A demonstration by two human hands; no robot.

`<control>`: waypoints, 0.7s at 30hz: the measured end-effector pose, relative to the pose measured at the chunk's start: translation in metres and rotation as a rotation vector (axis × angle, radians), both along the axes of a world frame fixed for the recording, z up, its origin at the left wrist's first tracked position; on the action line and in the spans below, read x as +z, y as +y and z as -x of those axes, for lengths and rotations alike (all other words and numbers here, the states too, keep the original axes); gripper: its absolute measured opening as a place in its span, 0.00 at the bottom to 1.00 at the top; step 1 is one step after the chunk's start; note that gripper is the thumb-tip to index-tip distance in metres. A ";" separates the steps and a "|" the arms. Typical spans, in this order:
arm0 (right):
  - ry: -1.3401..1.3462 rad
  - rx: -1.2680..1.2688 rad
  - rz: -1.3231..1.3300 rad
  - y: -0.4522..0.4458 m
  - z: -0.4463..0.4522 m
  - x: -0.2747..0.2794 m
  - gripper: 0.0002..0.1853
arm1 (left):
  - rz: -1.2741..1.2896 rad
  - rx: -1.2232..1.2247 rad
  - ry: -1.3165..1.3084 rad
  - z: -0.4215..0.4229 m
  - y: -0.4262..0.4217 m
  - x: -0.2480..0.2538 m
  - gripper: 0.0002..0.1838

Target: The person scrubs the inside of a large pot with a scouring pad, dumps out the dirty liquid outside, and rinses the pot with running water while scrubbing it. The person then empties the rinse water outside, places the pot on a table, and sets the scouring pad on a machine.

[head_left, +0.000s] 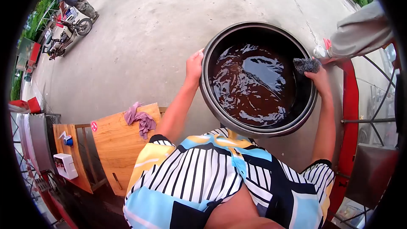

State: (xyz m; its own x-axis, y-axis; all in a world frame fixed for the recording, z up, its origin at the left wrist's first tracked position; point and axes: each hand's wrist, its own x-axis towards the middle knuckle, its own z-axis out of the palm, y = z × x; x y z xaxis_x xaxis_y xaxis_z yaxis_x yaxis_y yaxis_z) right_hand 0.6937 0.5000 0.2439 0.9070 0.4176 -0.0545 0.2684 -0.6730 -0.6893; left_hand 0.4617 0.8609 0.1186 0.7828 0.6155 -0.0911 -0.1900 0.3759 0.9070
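Outdoors, gripping pot with left hand, scrubber with right hand; cloth on table near left grip, person's leg beyond right.

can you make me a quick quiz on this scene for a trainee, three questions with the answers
1. Which hand holds the dark scrubber?
2. True or false: the left hand is at the rim of the big pot.
3. Where does the pink cloth lie?
a) on the ground
b) on the wooden table
c) in the pot

Key: 1. the right hand; 2. true; 3. b
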 end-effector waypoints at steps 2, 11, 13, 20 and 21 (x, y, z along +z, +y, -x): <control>0.043 0.099 -0.102 0.052 -0.061 -0.014 0.34 | 0.032 0.073 0.024 -0.027 0.039 -0.007 0.18; 0.263 0.506 -0.223 0.377 -0.275 -0.031 0.38 | -0.063 0.511 0.064 -0.118 0.233 0.011 0.17; 0.310 0.548 -0.263 0.452 -0.316 -0.047 0.38 | -0.084 0.608 0.119 -0.148 0.284 0.020 0.18; 0.408 0.540 -0.329 0.643 -0.428 -0.067 0.38 | -0.214 0.699 0.131 -0.275 0.465 0.039 0.16; 0.414 0.536 -0.343 0.673 -0.447 -0.059 0.38 | -0.249 0.703 0.139 -0.297 0.501 0.041 0.16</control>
State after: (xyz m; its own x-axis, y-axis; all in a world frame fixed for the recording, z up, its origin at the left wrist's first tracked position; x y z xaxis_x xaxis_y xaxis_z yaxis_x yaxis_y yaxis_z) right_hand 1.1408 1.1725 0.1852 0.5084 0.8506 -0.1341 0.1721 -0.2530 -0.9520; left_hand 0.7587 1.3619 0.1601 0.1903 0.9806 0.0462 -0.1868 -0.0101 0.9823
